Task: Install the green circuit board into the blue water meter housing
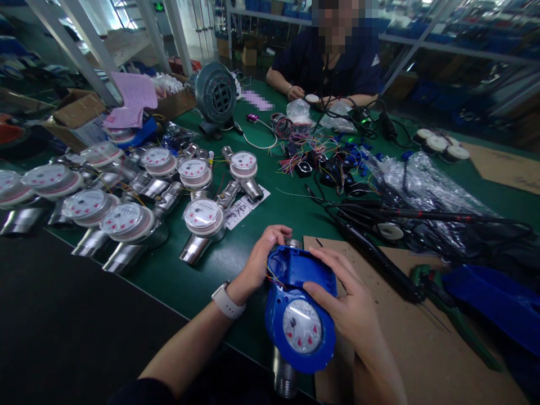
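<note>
A water meter in a blue plastic housing (276, 337) is at the table's near edge, its round dial (302, 326) facing up. Threaded metal pipe ends stick out at its near and far sides. My left hand (258, 261) curls around the far left side of the housing, beside thin coloured wires; its fingertips are partly hidden. On the other side, my right hand (348, 289) grips the open rectangular compartment (306, 269), thumb on the near edge and fingers along the far rim.
Several bare metal water meters (203, 216) crowd the left. A blower (216, 93) stands behind them. Wired black parts (324, 163) lie mid-table. At right are a black electric screwdriver (373, 256), green-handled pliers (455, 326) and cardboard (396, 337). A co-worker (329, 67) sits opposite.
</note>
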Tool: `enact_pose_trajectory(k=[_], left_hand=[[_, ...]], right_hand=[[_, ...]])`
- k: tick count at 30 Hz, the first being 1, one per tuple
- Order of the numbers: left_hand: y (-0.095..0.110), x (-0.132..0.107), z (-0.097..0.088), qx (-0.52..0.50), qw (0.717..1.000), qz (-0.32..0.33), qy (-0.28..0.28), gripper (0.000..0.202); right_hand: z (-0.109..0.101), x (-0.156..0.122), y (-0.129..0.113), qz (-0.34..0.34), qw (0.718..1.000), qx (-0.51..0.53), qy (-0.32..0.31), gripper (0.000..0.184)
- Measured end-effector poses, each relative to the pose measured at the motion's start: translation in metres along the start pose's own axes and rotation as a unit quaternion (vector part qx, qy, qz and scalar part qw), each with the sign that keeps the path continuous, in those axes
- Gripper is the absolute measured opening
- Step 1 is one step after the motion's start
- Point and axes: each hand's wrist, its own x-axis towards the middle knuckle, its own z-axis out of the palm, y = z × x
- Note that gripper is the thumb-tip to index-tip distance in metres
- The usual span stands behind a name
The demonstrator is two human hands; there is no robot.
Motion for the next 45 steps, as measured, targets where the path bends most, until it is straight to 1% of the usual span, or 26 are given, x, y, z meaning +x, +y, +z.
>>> enact_pose_trajectory(k=[2, 5, 9, 12, 16, 19, 22, 24, 28, 32, 36, 40, 45], left_hand=[[0.0001, -0.0001, 0.0003, -0.005, 1.0, 0.005, 0.012, 0.032], [0.0, -0.0001, 0.0002, 0.012, 1.0, 0.004, 0.006, 0.036], [-0.0011, 0.0005, -0.0005, 0.013, 1.0, 0.006, 0.021, 0.036], [-0.0017, 0.0008, -0.0009, 0.019, 1.0, 0.005, 0.007, 0.038], [-0.0006, 0.0004, -0.0003, 0.013, 1.0, 0.012, 0.025, 0.035], [0.001, 0.0, 0.0001, 0.032, 0.999, 0.008, 0.014, 0.038], [0.0013, 0.0003, -0.0001, 0.034, 0.999, 0.016, 0.02, 0.038], [0.0007, 0.0007, -0.0003, 0.035, 0.999, 0.013, 0.014, 0.039], [0.0, 0.0007, 0.0006, 0.006, 1.0, 0.015, 0.012, 0.04], [0.0023, -0.0003, 0.0034, -0.004, 1.0, 0.003, 0.014, 0.042], [0.0053, -0.0017, 0.0056, -0.034, 0.999, -0.007, 0.007, 0.04], [0.0062, -0.0022, 0.0062, -0.032, 0.999, -0.016, 0.009, 0.042], [0.0049, -0.0022, 0.0056, -0.045, 0.999, -0.02, 0.008, 0.039]], right_hand=[[0.0, 0.0, -0.0006, 0.004, 1.0, 0.002, 0.0, 0.041], [-0.0005, 0.0005, -0.0013, 0.017, 1.0, 0.011, 0.001, 0.041], [-0.0011, 0.0014, -0.0016, 0.026, 1.0, 0.017, -0.003, 0.042], [-0.0013, 0.0018, -0.0025, 0.027, 0.999, 0.017, -0.005, 0.042], [-0.0013, 0.002, -0.0039, 0.034, 0.999, 0.016, -0.005, 0.042], [-0.0007, 0.0013, -0.0029, 0.032, 0.999, 0.016, -0.009, 0.042], [-0.0001, -0.0001, -0.0006, 0.027, 0.999, 0.02, -0.007, 0.042], [0.0, -0.0005, 0.0, 0.025, 0.999, 0.02, -0.007, 0.042], [-0.0005, 0.0007, -0.0022, 0.025, 1.0, 0.015, -0.007, 0.042], [-0.001, 0.0018, -0.0036, 0.037, 0.999, 0.018, -0.008, 0.042], [-0.0012, 0.0013, -0.0025, 0.034, 0.999, 0.022, -0.007, 0.043], [-0.0016, 0.0016, -0.0039, 0.041, 0.999, 0.022, -0.01, 0.042], [-0.0016, 0.0023, -0.0051, 0.03, 0.999, 0.023, -0.008, 0.042]])
